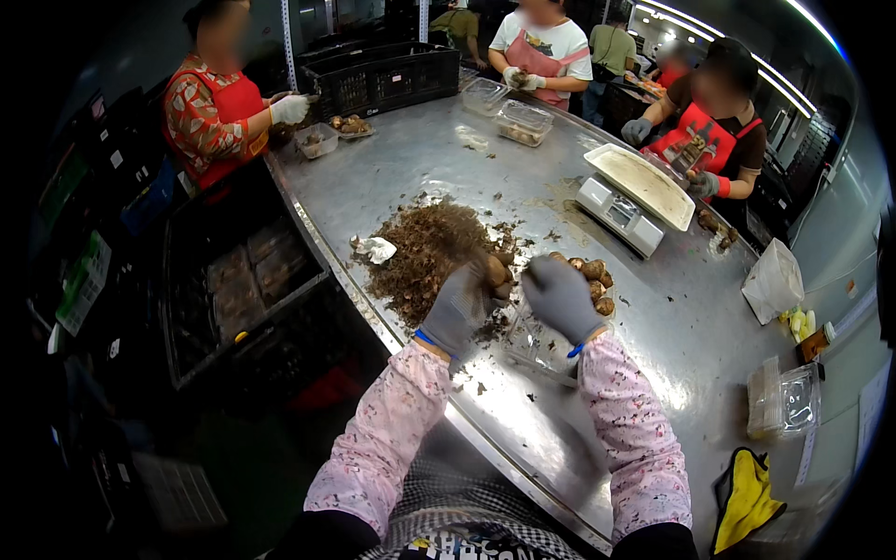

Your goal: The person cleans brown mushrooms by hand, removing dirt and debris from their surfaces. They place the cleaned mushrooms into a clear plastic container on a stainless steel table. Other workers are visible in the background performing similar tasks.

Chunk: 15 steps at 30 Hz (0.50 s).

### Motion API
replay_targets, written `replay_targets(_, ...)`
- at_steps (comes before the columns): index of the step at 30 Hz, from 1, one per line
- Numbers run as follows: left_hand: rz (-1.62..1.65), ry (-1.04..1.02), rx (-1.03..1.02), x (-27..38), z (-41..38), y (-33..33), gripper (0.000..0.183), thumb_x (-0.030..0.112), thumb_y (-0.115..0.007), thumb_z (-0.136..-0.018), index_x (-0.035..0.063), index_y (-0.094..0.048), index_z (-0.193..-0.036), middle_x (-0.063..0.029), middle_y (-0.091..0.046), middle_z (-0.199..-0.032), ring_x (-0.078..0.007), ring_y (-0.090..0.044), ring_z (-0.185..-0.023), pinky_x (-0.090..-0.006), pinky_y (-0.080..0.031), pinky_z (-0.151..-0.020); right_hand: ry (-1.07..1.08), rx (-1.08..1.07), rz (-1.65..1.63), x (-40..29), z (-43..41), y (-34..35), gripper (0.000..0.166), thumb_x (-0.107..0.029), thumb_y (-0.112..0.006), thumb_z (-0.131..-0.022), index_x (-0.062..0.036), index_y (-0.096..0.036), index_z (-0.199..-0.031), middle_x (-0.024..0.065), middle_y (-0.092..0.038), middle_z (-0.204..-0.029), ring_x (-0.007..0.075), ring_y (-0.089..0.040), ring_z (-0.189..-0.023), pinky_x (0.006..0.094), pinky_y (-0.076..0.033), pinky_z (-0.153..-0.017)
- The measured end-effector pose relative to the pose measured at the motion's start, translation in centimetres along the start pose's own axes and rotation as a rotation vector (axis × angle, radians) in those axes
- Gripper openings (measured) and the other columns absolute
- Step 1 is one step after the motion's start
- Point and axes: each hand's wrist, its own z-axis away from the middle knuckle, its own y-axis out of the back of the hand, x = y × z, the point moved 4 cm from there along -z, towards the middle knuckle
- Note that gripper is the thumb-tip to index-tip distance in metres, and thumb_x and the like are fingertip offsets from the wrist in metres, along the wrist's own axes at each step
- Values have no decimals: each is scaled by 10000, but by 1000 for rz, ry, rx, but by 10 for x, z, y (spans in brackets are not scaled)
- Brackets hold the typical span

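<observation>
My left hand [458, 304], in a grey knit glove, grips a round brown corm that looks like taro [497, 271]. It is over the right edge of a heap of brown fibrous scraps [427, 252]. My right hand [560, 294], also gloved in grey, is just to the right of it with the fingers curled and facing away. Whether it holds anything is hidden. Below and partly behind that hand lies a clear plastic tray [535, 343]. Several brown corms with pale cut spots [595, 276] sit together just beyond my right hand.
A white scale [623, 213] stands ahead right on the metal table [693, 301]. Black crates [322, 276] flank the left edge. Stacked clear boxes [784, 399] and a yellow glove [749, 497] lie right. Three co-workers stand around the far side, with clear boxes [523, 122] near them.
</observation>
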Motion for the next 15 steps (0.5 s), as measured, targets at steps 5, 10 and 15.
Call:
replay_targets(5, 215, 40, 66, 2, -1, -20, 431, 427, -477, -985, 40, -590, -1136, -4, -540, -861, -122, -481, -743, -236, -414, -638, 24, 168, -180, 4, 8, 21, 249, -162, -575, -902, -1, -614, -1088, 204, -658, -983, 335, -647, -932, 396, -505, -821)
replay_targets(10, -905, -291, 12, 9, 12, -33, 420, 345, -387, -1038, -7, -615, -1060, -25, -592, -894, -92, -541, -810, -249, -457, -716, 26, -55, 205, -37, 24, 6, 406, -345, -631, -880, -14, -569, -1106, 188, -594, -963, 335, -598, -927, 423, -494, -794)
replay_targets(15, -420, -64, 126, 0, 10, -15, 294, 214, -441, -1014, -5, -614, -1106, -1, -584, -785, -83, -539, -682, -246, -481, -710, 4, 28, 34, -35, 36, 13, 278, -272, -616, -860, -20, -580, -972, 194, -602, -914, 349, -595, -859, 443, -481, -771)
